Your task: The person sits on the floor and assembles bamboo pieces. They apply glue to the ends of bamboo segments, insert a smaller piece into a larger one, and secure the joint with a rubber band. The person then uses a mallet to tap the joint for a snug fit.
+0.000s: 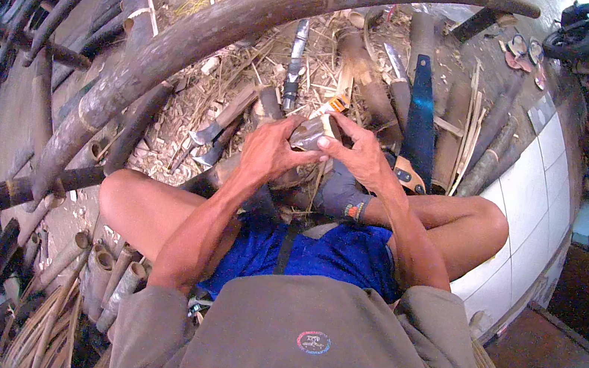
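Note:
Seated with legs crossed, I hold a short dark bamboo piece (307, 135) in front of me between both hands. My left hand (269, 147) grips its left side, with the thumb laid along the near edge. On the other side my right hand (360, 154) closes on its pale cut end with thumb and fingers. Just beyond the piece is a small orange-and-white object (336, 104), whose kind I cannot make out. Near my left hand lies a wooden-handled blade (222, 120). Right of my right hand rests a saw with a dark blue blade (420, 111).
A long curved bamboo pole (202, 35) arches across the far side and left. Shavings (193, 102) cover the ground among bamboo lengths. A dark-wrapped tool (295, 64) and a knife (396, 63) lie ahead. Upright bamboo tubes (102, 266) stand at left; white tiles (524, 209) are at right.

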Action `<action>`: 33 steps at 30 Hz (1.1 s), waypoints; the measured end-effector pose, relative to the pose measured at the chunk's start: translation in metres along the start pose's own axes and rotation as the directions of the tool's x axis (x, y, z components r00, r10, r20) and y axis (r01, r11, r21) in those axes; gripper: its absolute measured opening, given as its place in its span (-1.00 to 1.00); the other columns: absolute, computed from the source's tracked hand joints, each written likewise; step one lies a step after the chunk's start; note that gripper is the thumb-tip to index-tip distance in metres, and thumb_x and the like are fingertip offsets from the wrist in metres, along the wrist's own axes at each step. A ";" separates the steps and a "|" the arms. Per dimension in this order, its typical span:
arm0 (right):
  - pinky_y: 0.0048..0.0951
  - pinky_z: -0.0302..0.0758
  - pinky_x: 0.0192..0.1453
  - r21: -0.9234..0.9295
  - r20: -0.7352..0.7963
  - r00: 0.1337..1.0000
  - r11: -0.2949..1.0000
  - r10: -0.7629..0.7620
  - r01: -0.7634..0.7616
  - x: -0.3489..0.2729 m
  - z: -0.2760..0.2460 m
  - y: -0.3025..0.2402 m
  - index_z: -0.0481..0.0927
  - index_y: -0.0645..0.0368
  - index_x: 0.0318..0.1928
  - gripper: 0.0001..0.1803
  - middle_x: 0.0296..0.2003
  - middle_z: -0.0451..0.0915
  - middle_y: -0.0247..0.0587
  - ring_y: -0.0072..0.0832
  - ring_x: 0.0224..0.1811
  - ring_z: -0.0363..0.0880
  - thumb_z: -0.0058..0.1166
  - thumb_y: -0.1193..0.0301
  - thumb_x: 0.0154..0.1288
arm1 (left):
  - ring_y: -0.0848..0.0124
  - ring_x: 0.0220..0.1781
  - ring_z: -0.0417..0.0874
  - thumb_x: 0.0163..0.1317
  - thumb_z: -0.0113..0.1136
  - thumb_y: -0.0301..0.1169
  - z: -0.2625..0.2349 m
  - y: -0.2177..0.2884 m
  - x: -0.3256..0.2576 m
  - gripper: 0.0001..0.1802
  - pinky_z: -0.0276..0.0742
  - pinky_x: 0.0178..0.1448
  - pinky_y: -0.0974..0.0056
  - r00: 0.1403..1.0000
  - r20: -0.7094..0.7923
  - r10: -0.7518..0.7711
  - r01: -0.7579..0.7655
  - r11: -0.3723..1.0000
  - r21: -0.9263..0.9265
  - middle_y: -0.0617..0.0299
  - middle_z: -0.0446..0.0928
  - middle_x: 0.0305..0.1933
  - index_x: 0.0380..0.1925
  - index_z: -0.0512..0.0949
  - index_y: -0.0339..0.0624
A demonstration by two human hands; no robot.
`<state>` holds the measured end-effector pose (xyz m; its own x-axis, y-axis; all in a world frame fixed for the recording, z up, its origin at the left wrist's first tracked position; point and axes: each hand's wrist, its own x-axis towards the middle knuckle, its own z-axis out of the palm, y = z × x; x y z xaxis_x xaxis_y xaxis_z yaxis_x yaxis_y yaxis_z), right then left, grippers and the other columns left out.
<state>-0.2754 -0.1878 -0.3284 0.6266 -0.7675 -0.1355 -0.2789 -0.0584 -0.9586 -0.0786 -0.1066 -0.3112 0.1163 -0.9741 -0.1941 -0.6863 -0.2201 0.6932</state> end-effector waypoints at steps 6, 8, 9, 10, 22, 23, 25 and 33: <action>-0.30 0.53 0.20 -0.013 0.035 0.999 1.000 0.024 -0.024 0.000 -0.001 0.000 0.54 0.28 0.22 -0.31 -0.01 0.70 -0.02 -0.33 0.05 0.65 0.40 0.11 0.19 | -0.03 -0.10 0.75 -0.08 0.49 0.20 0.006 0.003 -0.004 -0.12 0.61 -0.01 -0.02 1.000 0.001 -0.015 0.015 1.000 0.024 -0.10 0.72 -0.19 0.18 0.56 -0.11; -0.26 0.52 0.23 -0.112 0.048 0.998 0.993 0.029 -0.024 -0.001 0.000 -0.004 0.49 0.32 0.27 -0.23 0.04 0.67 0.08 -0.26 0.10 0.64 0.35 0.05 0.21 | -0.03 -0.07 0.75 -0.07 0.50 0.15 0.011 -0.007 -0.004 -0.13 0.61 0.00 -0.02 1.000 -0.030 0.003 -0.002 0.999 0.036 -0.09 0.73 -0.14 0.21 0.55 -0.09; -0.28 0.51 0.23 -0.160 0.041 0.999 0.987 0.023 -0.016 -0.001 0.000 -0.002 0.48 0.35 0.28 -0.23 0.04 0.67 0.09 -0.29 0.09 0.63 0.34 0.06 0.23 | -0.03 -0.06 0.75 -0.07 0.51 0.14 0.010 -0.006 -0.005 -0.12 0.61 0.01 -0.01 1.000 -0.027 0.007 -0.006 0.998 0.058 -0.09 0.73 -0.13 0.22 0.54 -0.09; -0.30 0.50 0.23 -0.211 0.028 0.999 0.977 0.021 -0.014 -0.001 0.000 0.002 0.46 0.37 0.29 -0.23 0.03 0.66 0.09 -0.31 0.09 0.62 0.33 0.07 0.24 | -0.03 -0.05 0.75 -0.07 0.51 0.12 0.011 -0.004 -0.004 -0.12 0.60 0.02 -0.01 1.000 -0.021 0.019 -0.017 0.997 0.078 -0.08 0.73 -0.12 0.23 0.54 -0.09; -0.14 0.52 0.06 -0.045 0.024 0.993 0.992 -0.116 0.117 -0.012 -0.002 0.001 0.57 0.29 0.01 -0.40 -0.16 0.67 0.10 -0.17 -0.09 0.64 0.27 -0.01 0.27 | 0.05 0.09 0.71 -0.06 0.52 -0.03 0.009 -0.002 -0.005 -0.07 0.56 0.19 0.07 0.993 0.089 0.080 -0.066 0.986 -0.153 -0.15 0.67 0.04 0.29 0.45 -0.29; -0.12 0.53 0.07 -0.048 0.029 0.993 0.993 -0.111 0.112 -0.010 -0.002 0.005 0.57 0.29 0.04 -0.36 -0.13 0.67 0.13 -0.11 -0.06 0.65 0.26 -0.04 0.24 | 0.09 0.09 0.70 0.00 0.49 -0.07 0.013 -0.012 -0.003 -0.12 0.55 0.20 0.09 0.992 0.092 0.091 -0.068 0.970 -0.231 -0.14 0.67 0.05 0.29 0.45 -0.31; -0.07 0.55 0.11 -0.040 0.071 0.991 0.992 -0.113 0.116 -0.005 0.002 0.005 0.59 0.29 0.11 -0.27 -0.07 0.68 0.20 0.01 0.01 0.67 0.26 -0.09 0.18 | 0.14 0.11 0.68 0.17 0.41 -0.18 0.012 -0.021 -0.004 -0.26 0.54 0.23 0.11 0.992 0.095 0.086 -0.047 0.936 -0.350 -0.12 0.65 0.09 0.29 0.44 -0.35; -0.18 0.54 0.12 -0.136 0.062 0.995 0.987 -0.076 0.084 -0.004 0.002 0.012 0.51 0.29 0.17 -0.40 -0.06 0.67 0.17 -0.26 0.00 0.67 0.24 0.06 0.35 | 0.16 0.07 0.72 0.08 0.48 -0.09 0.010 -0.019 0.002 -0.18 0.56 0.18 0.12 0.989 0.112 0.097 -0.066 0.966 -0.250 -0.13 0.68 0.04 0.28 0.47 -0.32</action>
<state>-0.2801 -0.1845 -0.3397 0.6897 -0.7199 -0.0774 -0.3215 -0.2087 -0.9236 -0.0720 -0.1037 -0.3317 -0.0320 -0.9787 -0.2027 -0.4907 -0.1613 0.8563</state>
